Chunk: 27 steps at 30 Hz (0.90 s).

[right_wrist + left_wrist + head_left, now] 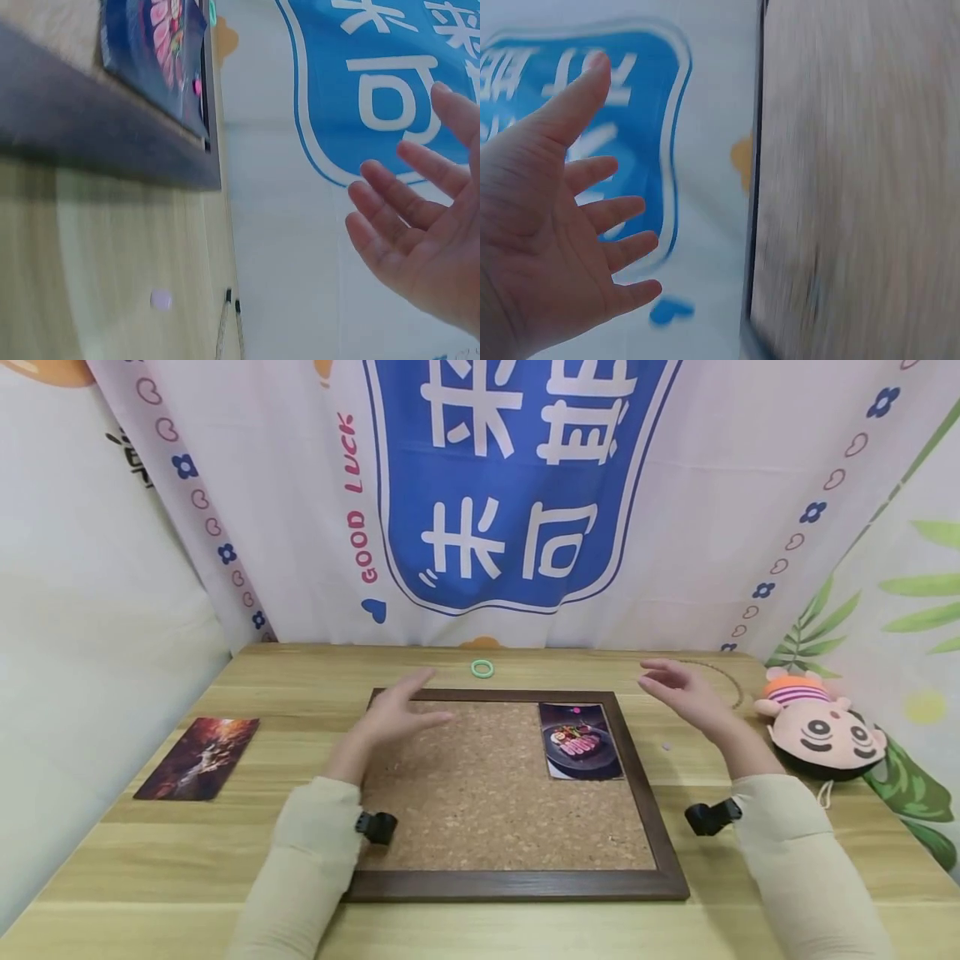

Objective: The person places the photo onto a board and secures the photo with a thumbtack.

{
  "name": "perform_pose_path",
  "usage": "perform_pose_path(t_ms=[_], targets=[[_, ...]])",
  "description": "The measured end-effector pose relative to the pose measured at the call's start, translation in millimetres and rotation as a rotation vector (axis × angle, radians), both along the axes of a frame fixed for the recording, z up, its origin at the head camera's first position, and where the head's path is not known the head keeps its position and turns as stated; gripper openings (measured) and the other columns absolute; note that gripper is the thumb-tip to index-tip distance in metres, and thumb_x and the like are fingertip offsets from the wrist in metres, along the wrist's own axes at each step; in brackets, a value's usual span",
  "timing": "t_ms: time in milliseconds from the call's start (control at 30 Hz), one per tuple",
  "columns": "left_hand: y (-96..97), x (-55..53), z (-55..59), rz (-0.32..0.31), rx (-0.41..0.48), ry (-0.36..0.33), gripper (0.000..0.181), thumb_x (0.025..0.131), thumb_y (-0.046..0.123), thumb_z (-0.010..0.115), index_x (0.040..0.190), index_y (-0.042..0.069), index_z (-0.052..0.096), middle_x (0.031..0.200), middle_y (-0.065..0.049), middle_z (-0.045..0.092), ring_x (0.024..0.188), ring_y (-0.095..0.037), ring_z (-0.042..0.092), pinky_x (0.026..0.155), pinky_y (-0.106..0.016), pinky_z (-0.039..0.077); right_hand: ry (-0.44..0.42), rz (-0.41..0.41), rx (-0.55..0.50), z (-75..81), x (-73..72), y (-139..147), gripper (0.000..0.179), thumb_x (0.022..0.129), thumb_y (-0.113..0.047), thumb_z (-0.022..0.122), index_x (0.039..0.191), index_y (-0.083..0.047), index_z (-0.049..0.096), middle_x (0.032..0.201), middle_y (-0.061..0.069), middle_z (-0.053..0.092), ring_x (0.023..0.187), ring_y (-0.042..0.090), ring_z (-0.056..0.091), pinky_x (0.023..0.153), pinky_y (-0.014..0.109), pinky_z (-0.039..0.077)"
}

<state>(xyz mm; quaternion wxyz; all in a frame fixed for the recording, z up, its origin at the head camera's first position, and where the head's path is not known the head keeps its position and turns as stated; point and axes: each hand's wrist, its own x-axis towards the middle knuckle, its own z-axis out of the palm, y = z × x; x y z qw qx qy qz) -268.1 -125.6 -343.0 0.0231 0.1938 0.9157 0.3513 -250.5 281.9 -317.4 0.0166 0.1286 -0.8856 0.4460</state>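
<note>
Cork board [480,827], lengthwise across lower centre, is overhung by the nearer left hand [390,714]; the right hand [690,696] is held to its right, both empty, fingers loose.

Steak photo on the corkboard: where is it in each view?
Head: right of centre, below mid-height; the steak photo sits in the corkboard's upper right corner.
Left wrist: not in it.
Right wrist: upper left, cut off by the top edge.
Shared landmark: blue emblem with white characters, in all three.

1 doll [821,727] and 1 green ring [482,676] lie apart.
</note>
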Motion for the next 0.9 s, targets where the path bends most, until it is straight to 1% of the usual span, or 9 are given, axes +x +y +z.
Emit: perform_pose_path(t_ms=[100, 200, 233, 333, 467, 567, 700, 767, 900], targets=[[-33.5, 1.9, -1.7, 0.044, 0.037, 0.019, 0.083, 0.075, 0.044, 0.063, 0.136, 0.005, 0.024, 0.139, -0.015, 0.021, 0.125, -0.031, 0.017, 0.098, -0.045, 0.016, 0.025, -0.015, 0.004, -4.4, 6.1, 9, 0.052, 0.088, -0.03, 0.05, 0.127, 0.001, 0.038, 0.116, 0.024, 0.046, 0.102, 0.032, 0.044, 0.082, 0.048, 0.036], [-68.9, 6.4, -4.7, 0.12, 0.053, 0.018, 0.083, 0.076, 0.044, 0.061, 0.137, 0.004, 0.021, 0.139, -0.019, 0.019, 0.124, -0.035, 0.016, 0.096, -0.049, 0.016, 0.048, -0.041, -0.004, -12.7, 10.5, 19, 0.051, 0.087, -0.03, 0.05, 0.126, 0.001, 0.04, 0.114, 0.022, 0.048, 0.099, 0.025, 0.047, 0.08, 0.045, 0.038], [-80.1, 9.1, -5.2, 0.153, 0.051, 0.001, 0.083, 0.077, 0.045, 0.06, 0.138, 0.005, 0.019, 0.139, -0.019, 0.017, 0.124, -0.036, 0.015, 0.095, -0.051, 0.016, 0.047, -0.052, -0.01, -15.8, 11.8, 22, 0.051, 0.087, -0.03, 0.05, 0.126, 0.002, 0.04, 0.114, 0.022, 0.048, 0.098, 0.021, 0.047, 0.08, 0.044, 0.038], [-112.4, 18.0, -8.4, 0.24, 0.032, -0.031, 0.085, 0.077, 0.05, 0.056, 0.139, 0.01, 0.015, 0.139, -0.021, 0.015, 0.123, -0.041, 0.014, 0.092, -0.056, 0.017, 0.055, -0.084, -0.03, -26.3, 14.7, 30, 0.05, 0.087, -0.03, 0.05, 0.124, 0.003, 0.041, 0.114, 0.023, 0.048, 0.093, 0.008, 0.047, 0.081, 0.045, 0.037], [-148.3, 32.5, -13.6, 0.317, -0.02, -0.059, 0.087, 0.078, 0.054, 0.051, 0.14, 0.01, 0.01, 0.136, -0.029, 0.014, 0.117, -0.049, 0.017, 0.086, -0.061, 0.021, 0.067, -0.118, -0.041, -40.3, 16.6, 40, 0.05, 0.087, -0.029, 0.051, 0.122, 0.006, 0.042, 0.114, 0.025, 0.048, 0.089, -0.002, 0.046, 0.082, 0.044, 0.036], [-171.5, 39.8, -19.5, 0.374, -0.031, -0.036, 0.084, 0.08, 0.052, 0.05, 0.139, 0.006, 0.01, 0.133, -0.034, 0.015, 0.114, -0.053, 0.018, 0.083, -0.063, 0.021, 0.066, -0.145, -0.031, -50.0, 17.4, 47, 0.05, 0.086, -0.028, 0.053, 0.121, 0.006, 0.044, 0.112, 0.026, 0.049, 0.085, -0.006, 0.046, 0.08, 0.032, 0.039], [-197.1, 46.4, -28.0, 0.479, -0.015, -0.018, 0.081, 0.082, 0.05, 0.048, 0.138, 0.003, 0.011, 0.131, -0.036, 0.015, 0.113, -0.054, 0.017, 0.083, -0.063, 0.019, 0.06, -0.164, -0.032, -61.9, 19.8, 53, 0.047, 0.086, -0.024, 0.055, 0.118, 0.008, 0.046, 0.109, 0.028, 0.05, 0.082, -0.009, 0.047, 0.072, 0.015, 0.04], [-206.7, 49.8, -31.9, 0.514, 0.012, -0.033, 0.081, 0.083, 0.049, 0.046, 0.137, 0.001, 0.011, 0.13, -0.037, 0.013, 0.113, -0.054, 0.016, 0.084, -0.062, 0.019, 0.052, -0.169, -0.041, -67.5, 21.0, 54, 0.046, 0.085, -0.022, 0.055, 0.117, 0.01, 0.046, 0.109, 0.029, 0.05, 0.081, -0.01, 0.047, 0.07, 0.012, 0.039], [-220.1, 56.3, -38.3, 0.556, 0.095, -0.056, 0.08, 0.084, 0.046, 0.047, 0.137, -0.002, 0.011, 0.132, -0.036, 0.009, 0.116, -0.052, 0.011, 0.086, -0.061, 0.017, 0.018, -0.184, -0.045, -77.4, 21.6, 55, 0.046, 0.085, -0.023, 0.055, 0.116, 0.01, 0.047, 0.11, 0.028, 0.05, 0.081, -0.009, 0.046, 0.072, 0.013, 0.038]])
